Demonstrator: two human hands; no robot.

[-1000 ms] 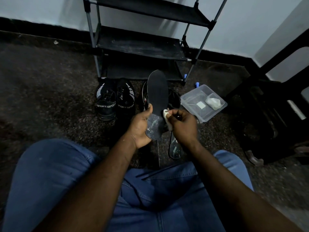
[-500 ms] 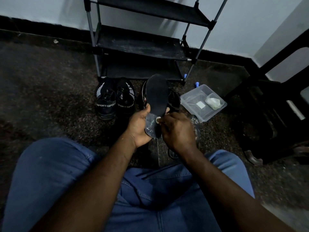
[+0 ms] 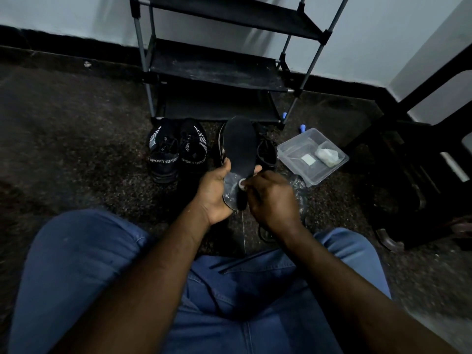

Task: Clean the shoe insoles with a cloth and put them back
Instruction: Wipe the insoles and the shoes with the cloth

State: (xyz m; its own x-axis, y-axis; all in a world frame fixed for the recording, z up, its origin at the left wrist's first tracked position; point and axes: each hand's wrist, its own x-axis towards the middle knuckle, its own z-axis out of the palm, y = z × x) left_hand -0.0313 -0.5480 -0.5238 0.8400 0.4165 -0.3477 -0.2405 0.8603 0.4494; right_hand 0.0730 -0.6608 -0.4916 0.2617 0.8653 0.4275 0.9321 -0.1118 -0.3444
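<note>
Head view: the left hand grips the black insole by its heel, with the toe pointing away. Just beside it, the right hand pinches a small white cloth against that heel. Black shoes sit beyond the left hand, and a clear tray sits beyond the right.

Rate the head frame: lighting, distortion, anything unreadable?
Head view: dim overall, dark floor and the black sneakers nearly merge; pale wall brightest; wide-angle lens splays the shoe rack posts; insole sharp, SPORT lettering legible; cloth only a pale sliver under the right hand.
</note>
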